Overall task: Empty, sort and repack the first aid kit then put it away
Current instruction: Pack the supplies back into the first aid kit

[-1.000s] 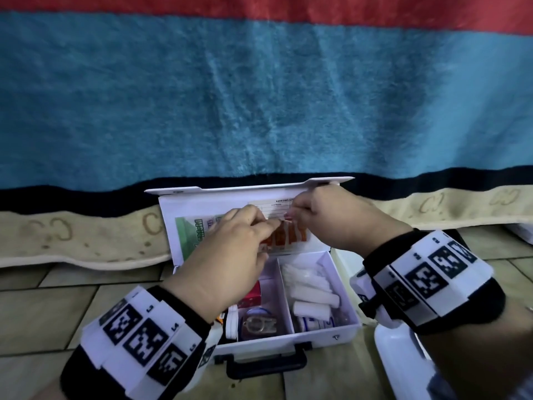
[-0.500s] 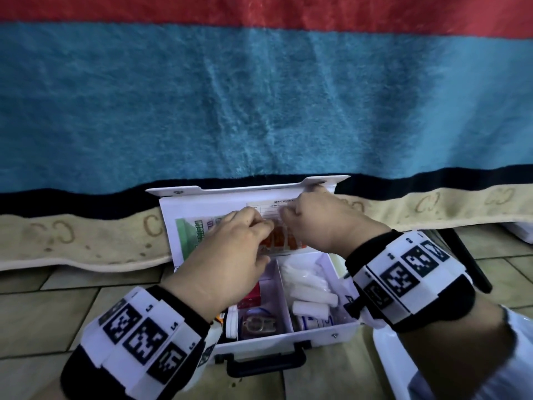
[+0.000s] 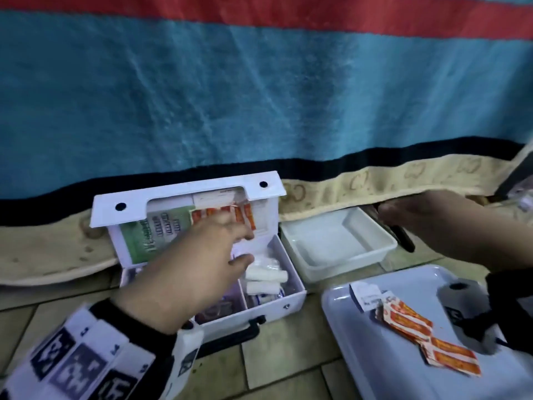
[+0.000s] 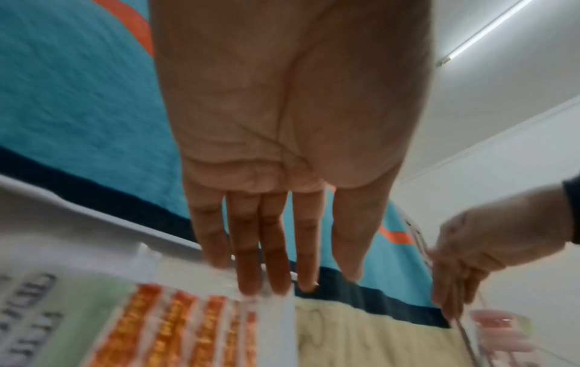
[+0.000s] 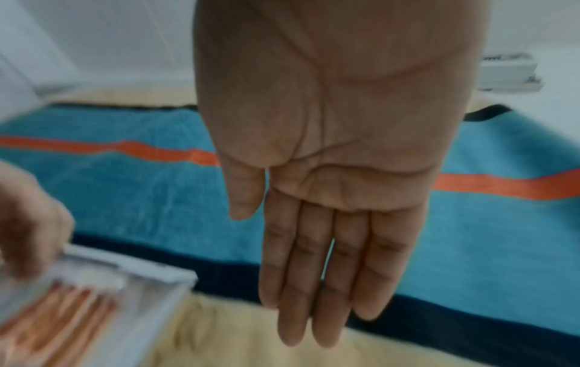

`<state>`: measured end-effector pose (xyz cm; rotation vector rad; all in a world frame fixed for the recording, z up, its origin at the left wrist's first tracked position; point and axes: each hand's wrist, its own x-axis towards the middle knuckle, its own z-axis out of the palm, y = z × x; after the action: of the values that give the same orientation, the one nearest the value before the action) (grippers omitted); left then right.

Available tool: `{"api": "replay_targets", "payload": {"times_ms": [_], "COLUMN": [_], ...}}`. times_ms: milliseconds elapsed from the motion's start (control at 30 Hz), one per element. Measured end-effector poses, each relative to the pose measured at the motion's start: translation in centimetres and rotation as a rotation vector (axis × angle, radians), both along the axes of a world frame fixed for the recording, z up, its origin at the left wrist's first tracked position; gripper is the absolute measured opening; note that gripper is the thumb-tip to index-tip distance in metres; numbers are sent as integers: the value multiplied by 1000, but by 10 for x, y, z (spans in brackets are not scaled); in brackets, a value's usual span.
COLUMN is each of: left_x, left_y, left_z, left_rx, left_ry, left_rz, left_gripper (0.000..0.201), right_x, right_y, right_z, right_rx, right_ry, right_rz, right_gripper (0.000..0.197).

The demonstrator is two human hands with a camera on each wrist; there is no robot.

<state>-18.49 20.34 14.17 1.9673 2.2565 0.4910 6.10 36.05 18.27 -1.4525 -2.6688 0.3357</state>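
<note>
The white first aid kit point(image 3: 288, 301) stands open on the tiled floor, its lid point(image 3: 187, 192) upright against a blanket. Orange plaster strips point(image 3: 207, 215) sit in the lid's pocket beside a green leaflet point(image 3: 155, 232). My left hand point(image 3: 242, 243) reaches into the lid with straight fingers point(image 4: 267, 273) touching the pocket just above the strips point(image 4: 176, 322). White bandage rolls point(image 3: 265, 275) lie in the right compartment. My right hand point(image 3: 386, 217) hovers to the right above a white tub, flat and holding nothing point(image 5: 282, 273).
The white tub point(image 3: 331, 243) sits right of the kit. A pale tray point(image 3: 360, 356) at lower right holds loose orange plasters point(image 3: 409, 321) and a paper card point(image 3: 366, 295). A black object point(image 3: 403, 241) lies under my right hand. The striped blanket point(image 3: 259, 96) hangs behind.
My right hand has left the lid and swung right over the tub. The left hand's pinch has opened into straight fingers. The view has shifted right.
</note>
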Motion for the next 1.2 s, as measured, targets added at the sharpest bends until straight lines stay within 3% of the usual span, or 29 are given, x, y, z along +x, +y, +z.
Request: {"api": "replay_targets", "payload": {"times_ms": [100,167,200,267,300,367,433,533,667,867,1033,1200], "left_x": [22,30,32,32,33,33,34,35,43,44,44,48], "left_y": [3,8,11,13,13,14,14,15,15,16,18,11], "left_z": [-15,-25,-30,-39,-43,-45,-44,-42,-37,-33,-34,-39], "left_rx": [-211,-279,-293,-316,-328,-310,-271,-270,-329,-357,-366,-318], "left_ry": [34,103,120,132,133,125,114,141,206,253,276,245], "left_rz": [-162,-231,-240,-212,-193,-159,-140,-136,-133,-126,-113,-49], "left_gripper": [32,30,30,30,30,29,28,29,31,35,35,28], "right_x": [49,71,81,88,86,75,65,51,41,38,60,71], "right_y": [3,0,1,4,2,-5,-8,-5,0,-1,13,15], "right_z": [-43,-69,-82,-106,-111,-110,-109,-113,-109,-100,-109,-90], "right_rx": [-40,-167,-193,-194,-192,-164,-76,-45,-54,-85,-181,-191], "right_ry": [-431,-454,-430,-427,-458,-438,-457,-500,-616,-683,-569,-447], "right_rz": [3,-12,-20,4,-16,-21,23,111,67,77,23,-42], "right_gripper": [58,35,45,91,92,51,35,50,31,32,30,26]}}
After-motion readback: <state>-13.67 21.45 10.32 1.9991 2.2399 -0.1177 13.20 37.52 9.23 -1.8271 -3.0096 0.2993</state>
